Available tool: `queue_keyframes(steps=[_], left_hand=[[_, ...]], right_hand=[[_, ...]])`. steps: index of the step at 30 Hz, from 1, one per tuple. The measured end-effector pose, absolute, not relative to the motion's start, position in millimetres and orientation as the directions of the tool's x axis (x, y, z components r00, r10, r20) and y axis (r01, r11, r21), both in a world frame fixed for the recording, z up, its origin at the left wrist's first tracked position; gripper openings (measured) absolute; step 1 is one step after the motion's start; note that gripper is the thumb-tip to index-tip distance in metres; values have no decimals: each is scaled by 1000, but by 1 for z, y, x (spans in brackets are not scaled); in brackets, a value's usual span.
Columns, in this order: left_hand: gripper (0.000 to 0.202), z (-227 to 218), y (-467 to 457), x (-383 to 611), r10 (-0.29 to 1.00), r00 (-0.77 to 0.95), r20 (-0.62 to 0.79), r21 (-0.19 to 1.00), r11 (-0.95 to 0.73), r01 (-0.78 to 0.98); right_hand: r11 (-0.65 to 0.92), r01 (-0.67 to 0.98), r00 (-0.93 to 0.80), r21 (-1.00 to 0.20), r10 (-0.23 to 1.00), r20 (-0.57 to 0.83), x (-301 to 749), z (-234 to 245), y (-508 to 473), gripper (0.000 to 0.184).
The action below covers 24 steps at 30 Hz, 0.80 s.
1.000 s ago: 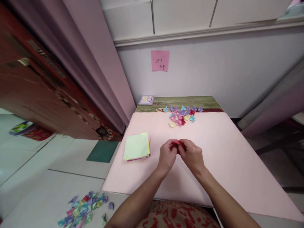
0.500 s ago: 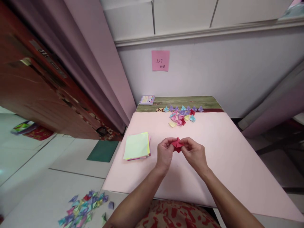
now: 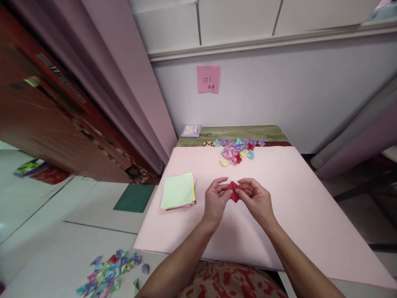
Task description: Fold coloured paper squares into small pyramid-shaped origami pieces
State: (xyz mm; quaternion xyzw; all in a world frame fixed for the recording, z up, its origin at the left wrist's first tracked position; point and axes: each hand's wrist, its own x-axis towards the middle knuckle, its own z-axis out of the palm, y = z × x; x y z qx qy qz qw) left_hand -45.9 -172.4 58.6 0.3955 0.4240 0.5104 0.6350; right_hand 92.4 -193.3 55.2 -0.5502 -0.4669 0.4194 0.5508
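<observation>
A small red folded-paper piece is held between my two hands above the pink table cover. My left hand grips its left side, thumb on the near face and index finger raised. From the other side my right hand pinches it, its thumb also on the near face. Beyond my hands lies a pile of folded paper pieces in pink, purple, blue, yellow and red. To the left rests a stack of square paper sheets with a pale green one on top.
The pink table cover spans most of the table. A small purple-edged booklet lies at the back left corner. A pink note hangs on the wall. On the floor, many folded pieces are heaped beside a green mat.
The red folded paper has turned between my hands, showing a flatter diamond face with a centre crease. My thumbs now press on its front, and the index fingers have lifted.
</observation>
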Motion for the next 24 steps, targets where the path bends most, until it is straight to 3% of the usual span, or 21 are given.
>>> queue_keyframes(steps=[3, 8, 16, 21, 24], left_hand=[[59, 59, -170, -49, 987, 119, -108, 964, 133, -231], [55, 60, -171, -52, 980, 192, -46, 993, 66, -97], [37, 53, -172, -49, 946, 235, -223, 944, 270, -191], [55, 58, -169, -50, 966, 128, -224, 922, 252, -294], [47, 60, -167, -50, 968, 130, -213, 920, 244, -308]], right_hand=[[2, 66, 184, -998, 983, 15, 98, 55, -190, 49], [-127, -76, 40, -989, 991, -130, 105, 53, -183, 41], [-97, -110, 101, -989, 989, -109, 98, 53, -178, 39], [78, 9, 14, -997, 997, 78, 102, 52, -186, 41], [201, 58, -124, -978, 973, 193, 104, 51, -193, 28]])
